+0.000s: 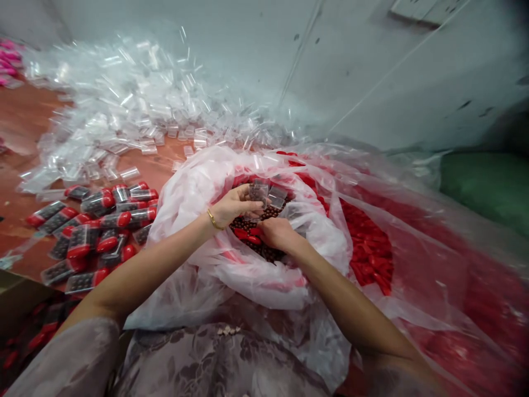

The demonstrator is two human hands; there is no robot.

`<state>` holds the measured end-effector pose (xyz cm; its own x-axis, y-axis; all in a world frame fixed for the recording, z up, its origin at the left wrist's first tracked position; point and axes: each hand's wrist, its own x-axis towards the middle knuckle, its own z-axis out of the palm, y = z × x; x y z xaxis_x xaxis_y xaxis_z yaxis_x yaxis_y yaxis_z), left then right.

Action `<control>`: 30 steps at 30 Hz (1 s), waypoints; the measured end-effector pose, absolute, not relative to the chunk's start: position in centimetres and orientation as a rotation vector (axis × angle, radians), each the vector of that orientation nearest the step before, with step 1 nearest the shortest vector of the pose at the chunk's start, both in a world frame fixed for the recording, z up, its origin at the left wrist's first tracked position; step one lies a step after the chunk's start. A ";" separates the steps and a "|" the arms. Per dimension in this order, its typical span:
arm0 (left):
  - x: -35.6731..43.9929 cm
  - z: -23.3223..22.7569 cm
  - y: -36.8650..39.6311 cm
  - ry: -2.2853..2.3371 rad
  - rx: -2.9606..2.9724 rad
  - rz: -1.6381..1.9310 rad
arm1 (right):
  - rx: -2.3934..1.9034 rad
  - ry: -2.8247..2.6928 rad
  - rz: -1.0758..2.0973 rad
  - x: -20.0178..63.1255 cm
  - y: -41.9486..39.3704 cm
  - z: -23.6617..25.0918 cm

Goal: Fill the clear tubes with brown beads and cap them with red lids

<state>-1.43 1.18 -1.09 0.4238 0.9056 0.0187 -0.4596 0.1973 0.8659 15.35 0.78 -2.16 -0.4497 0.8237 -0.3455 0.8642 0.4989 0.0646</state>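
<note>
Both hands work over the bead bag (198, 187): left hand (233, 207) pinches a small pouch (258, 192), right hand (278, 232) curled into beads (248, 225).

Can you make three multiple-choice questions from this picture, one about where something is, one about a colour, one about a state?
1. Where do the filled packets lie?
A. left of the big bag
B. inside the green sack
C. on the wall

2. What colour is the bangle on the left wrist?
A. blue
B. gold
C. black

3. How is the left hand?
A. flat on the floor
B. resting on the lap
C. pinching a small clear bag

Answers: 1 A, they sit on the floor left of the big bag. 2 B, it gleams gold. 3 C, the fingers grip the bag above the brown beads.
</note>
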 end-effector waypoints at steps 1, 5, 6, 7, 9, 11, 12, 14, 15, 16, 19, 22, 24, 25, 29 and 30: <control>-1.4 -1.2 1.1 0.591 0.968 1.047 | 1.415 2.419 -0.170 15.6 0.8 -2.1; -1.3 -1.5 0.8 0.649 1.096 1.112 | 1.681 2.560 -0.412 17.4 1.2 -1.9; -1.3 -1.6 0.8 0.658 1.123 1.119 | 1.803 2.629 -0.581 17.8 1.4 -2.0; -1.2 -1.6 0.7 0.665 1.146 1.125 | 1.922 2.695 -0.786 18.2 1.5 -2.1; -1.1 -1.6 0.6 0.696 1.209 1.152 | 2.085 2.779 -1.187 18.7 1.6 -2.4; -0.9 -1.6 0.5 0.737 1.316 1.165 | 2.163 2.796 -1.462 18.7 1.6 -2.6; -0.8 -1.6 0.5 0.758 1.366 1.165 | 2.186 2.797 -1.544 18.6 1.6 -2.5; -0.6 -1.5 0.5 0.806 1.412 1.170 | 2.220 2.814 -1.621 18.3 1.4 -2.2; -0.6 -1.5 0.6 0.822 1.400 1.174 | 2.250 2.829 -1.636 18.2 1.3 -1.9; -0.5 -1.4 0.6 0.828 1.374 1.179 | 2.289 2.843 -1.646 18.0 1.2 -1.5; -0.6 -1.4 0.7 0.774 1.304 1.146 | 2.377 2.864 -1.669 17.7 0.8 -0.3; -0.7 -1.5 0.6 0.713 1.292 1.100 | 2.288 3.030 -1.513 17.3 0.6 0.7; -0.7 -1.5 0.6 0.703 1.305 1.088 | 2.148 3.172 -1.350 17.0 0.6 1.2; -0.7 -1.6 0.5 0.708 1.315 1.088 | 2.073 3.219 -1.298 16.9 0.6 1.4; -0.6 -1.7 0.5 0.759 1.383 1.083 | 1.877 3.243 -1.278 16.7 0.5 1.8; -0.6 -1.7 0.5 0.776 1.402 1.078 | 1.866 3.231 -1.285 16.8 0.5 1.8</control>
